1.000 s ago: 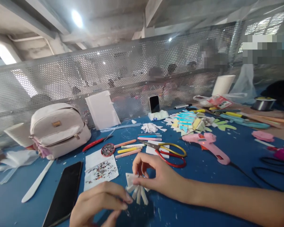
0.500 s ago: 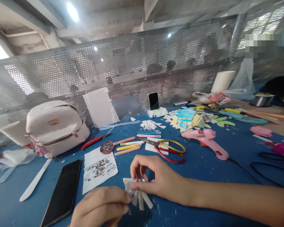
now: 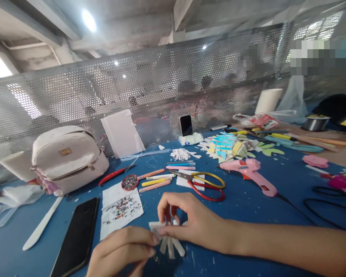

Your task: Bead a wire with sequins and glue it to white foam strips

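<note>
My right hand [image 3: 187, 219] curls over a small whitish piece with strips fanned out [image 3: 171, 246], at the bottom centre. Its thumb and fingers pinch a flat whitish tab [image 3: 155, 226] at the piece's upper left. Just to the left, my left hand [image 3: 123, 248] has thumb and forefinger close together by that tab's lower edge; whatever lies between them is too small to make out. Behind the hands lie scissors [image 3: 209, 180] with one yellow and one red handle. Left of them, a white sheet [image 3: 106, 229] carries scattered small sparkling bits [image 3: 123, 207].
A pink glue gun [image 3: 255, 173] lies to the right, its black cord trailing. Several markers [image 3: 157, 181] and a round dish of glitter bits [image 3: 130, 182] are ahead. On the left are a black phone [image 3: 76, 238], white knife [image 3: 42, 227] and pale backpack [image 3: 69, 157]. Paper scraps [image 3: 227, 144] pile behind.
The view has shifted slightly. Both hands keep nearly the same pose around the whitish piece, and the things on the table stay where they were.
</note>
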`<state>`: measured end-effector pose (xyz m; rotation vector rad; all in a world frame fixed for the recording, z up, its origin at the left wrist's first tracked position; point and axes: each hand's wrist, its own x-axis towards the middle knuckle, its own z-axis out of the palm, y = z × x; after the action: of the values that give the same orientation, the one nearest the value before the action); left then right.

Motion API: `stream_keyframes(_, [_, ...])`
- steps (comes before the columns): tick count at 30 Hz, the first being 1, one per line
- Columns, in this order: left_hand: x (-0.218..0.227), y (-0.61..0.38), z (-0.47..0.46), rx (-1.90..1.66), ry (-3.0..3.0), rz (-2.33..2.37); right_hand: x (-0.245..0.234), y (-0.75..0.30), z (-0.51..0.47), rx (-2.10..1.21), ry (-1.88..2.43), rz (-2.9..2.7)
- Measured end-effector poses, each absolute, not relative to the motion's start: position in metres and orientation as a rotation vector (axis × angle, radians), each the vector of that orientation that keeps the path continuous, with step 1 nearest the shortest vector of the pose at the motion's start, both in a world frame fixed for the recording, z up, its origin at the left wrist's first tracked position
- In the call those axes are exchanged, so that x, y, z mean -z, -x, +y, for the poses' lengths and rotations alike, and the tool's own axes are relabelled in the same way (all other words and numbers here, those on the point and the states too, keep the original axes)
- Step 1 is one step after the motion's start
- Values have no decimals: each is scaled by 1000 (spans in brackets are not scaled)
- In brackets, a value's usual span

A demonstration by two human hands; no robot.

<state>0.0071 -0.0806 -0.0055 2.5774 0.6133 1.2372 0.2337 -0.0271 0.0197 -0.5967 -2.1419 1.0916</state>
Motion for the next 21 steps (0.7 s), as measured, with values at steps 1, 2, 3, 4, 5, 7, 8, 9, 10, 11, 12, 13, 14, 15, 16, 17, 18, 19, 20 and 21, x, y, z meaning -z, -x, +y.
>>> stream_keyframes(1, [4, -8, -81, -1238, -2568, 619, -20, -234, -27, -1078, 599, -2148])
stream_keyframes(2, [2, -9, -81, -1240, -2559, 624, -20, -234, -27, -1061, 602, -2156])
stream_keyframes(3, [0, -10, -81, -1238, -2549, 632, -20, -234, -28, -1044, 603, -2164])
stream_keyframes(4, [-2, -10, -82, -1234, -2542, 637, -20, -234, -28, -1023, 600, -2172])
stream_keyframes(5, [-3, -11, -83, -1227, -2534, 646, -20, -234, -28, -998, 597, -2181])
stream_keyframes(7, [-5, -12, -84, -1205, -2520, 676, -18, -235, -27, -920, 585, -2210])
stream_keyframes(8, [-4, -11, -84, -1203, -2510, 697, -17, -235, -27, -865, 573, -2233])
stream_keyframes(9, [-4, -11, -84, -1199, -2506, 716, -17, -236, -27, -804, 554, -2262])
stream_keyframes(10, [-3, -11, -83, -1189, -2510, 728, -16, -236, -27, -744, 529, -2291])
stream_keyframes(11, [-1, -10, -83, -1182, -2515, 740, -15, -236, -27, -692, 503, -2316])
stream_keyframes(12, [0, -10, -83, -1183, -2518, 743, -14, -236, -27, -656, 478, -2338])
stream_keyframes(13, [1, -10, -83, -1175, -2522, 742, -14, -236, -28, -639, 458, -2354])
stream_keyframes(14, [2, -10, -83, -1163, -2527, 733, -15, -236, -28, -641, 446, -2361])
stream_keyframes(15, [3, -10, -83, -1165, -2521, 728, -16, -235, -29, -661, 438, -2355])
stream_keyframes(16, [4, -11, -83, -1187, -2501, 732, -17, -235, -30, -698, 434, -2338])
stream_keyframes(17, [5, -12, -84, -1222, -2472, 742, -19, -235, -31, -749, 430, -2316])
stream_keyframes(18, [6, -13, -84, -1260, -2439, 756, -21, -234, -31, -802, 434, -2286])
stream_keyframes(19, [6, -13, -85, -1304, -2402, 773, -23, -234, -32, -855, 448, -2258])
stream_keyframes(20, [6, -14, -85, -1344, -2371, 786, -24, -234, -32, -905, 467, -2240])
stream_keyframes(21, [6, -14, -85, -1356, -2361, 785, -25, -234, -33, -951, 490, -2230])
